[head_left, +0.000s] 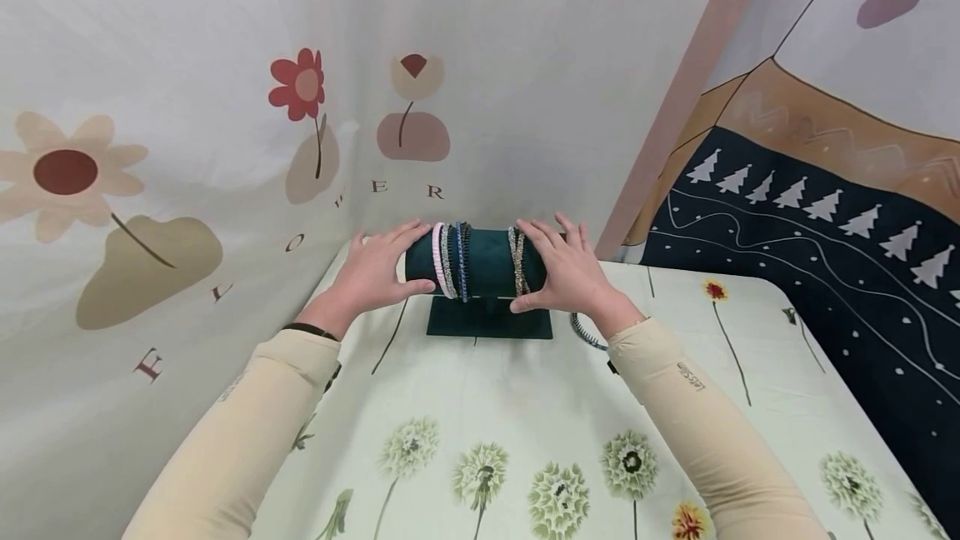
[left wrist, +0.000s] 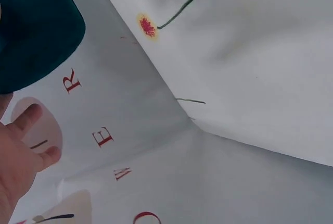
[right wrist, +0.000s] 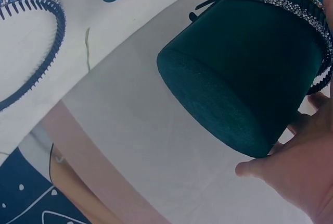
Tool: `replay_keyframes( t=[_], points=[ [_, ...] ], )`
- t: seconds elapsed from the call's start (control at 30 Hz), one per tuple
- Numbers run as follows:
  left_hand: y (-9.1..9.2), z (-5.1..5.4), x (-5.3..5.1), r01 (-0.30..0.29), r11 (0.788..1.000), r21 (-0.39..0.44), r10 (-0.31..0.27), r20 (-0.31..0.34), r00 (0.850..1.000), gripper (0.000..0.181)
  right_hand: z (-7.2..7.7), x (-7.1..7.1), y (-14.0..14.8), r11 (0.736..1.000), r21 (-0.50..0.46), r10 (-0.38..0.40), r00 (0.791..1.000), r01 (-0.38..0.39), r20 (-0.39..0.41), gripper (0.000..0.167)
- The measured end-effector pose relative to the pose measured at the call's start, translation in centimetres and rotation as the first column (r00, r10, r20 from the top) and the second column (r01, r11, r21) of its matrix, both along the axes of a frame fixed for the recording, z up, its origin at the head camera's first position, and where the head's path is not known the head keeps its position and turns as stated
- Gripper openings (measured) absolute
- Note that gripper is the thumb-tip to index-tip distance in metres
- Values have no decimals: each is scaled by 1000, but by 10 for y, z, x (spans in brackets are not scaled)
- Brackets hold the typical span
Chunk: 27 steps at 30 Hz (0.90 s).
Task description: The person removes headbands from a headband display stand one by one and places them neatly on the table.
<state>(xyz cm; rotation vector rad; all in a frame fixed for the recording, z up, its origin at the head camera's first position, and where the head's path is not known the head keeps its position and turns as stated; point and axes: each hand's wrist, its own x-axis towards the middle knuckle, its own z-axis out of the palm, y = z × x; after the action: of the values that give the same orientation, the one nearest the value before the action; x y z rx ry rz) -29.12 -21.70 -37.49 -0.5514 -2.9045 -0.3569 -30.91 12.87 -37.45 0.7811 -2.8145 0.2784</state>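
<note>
A dark green velvet headband display stand, a padded roll on a flat base, stands on the table. My left hand holds the roll's left end, thumb at the front and fingers over the top. My right hand spans the right end the same way, its fingertips beside two glittery headbands that cross each other. Toward the left of the roll sit a pink headband, a silver one, a blue one and a black one. The right wrist view shows the roll's round end.
Another toothed headband with a glittery top lies on the table, right of the stand, partly hidden by my right wrist in the head view. A flower-print cloth covers the table. Printed fabric hangs close behind the stand and along the left.
</note>
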Motion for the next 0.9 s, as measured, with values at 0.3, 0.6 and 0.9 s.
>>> replay_keyframes(
  t=[0.3,0.6,0.9],
  points=[
    [-5,-1,0,-7,998,63,6,13,1000,96,-2,0,-2,1000,28,-12,999,13,-37,134],
    [-5,2,0,-18,995,95,13,52,999,97,-2,0,-3,1000,30,-6,999,8,-53,126],
    [-5,1,0,-26,994,108,19,60,998,98,3,1,-4,1000,-29,-6,999,5,-35,121]
  ],
)
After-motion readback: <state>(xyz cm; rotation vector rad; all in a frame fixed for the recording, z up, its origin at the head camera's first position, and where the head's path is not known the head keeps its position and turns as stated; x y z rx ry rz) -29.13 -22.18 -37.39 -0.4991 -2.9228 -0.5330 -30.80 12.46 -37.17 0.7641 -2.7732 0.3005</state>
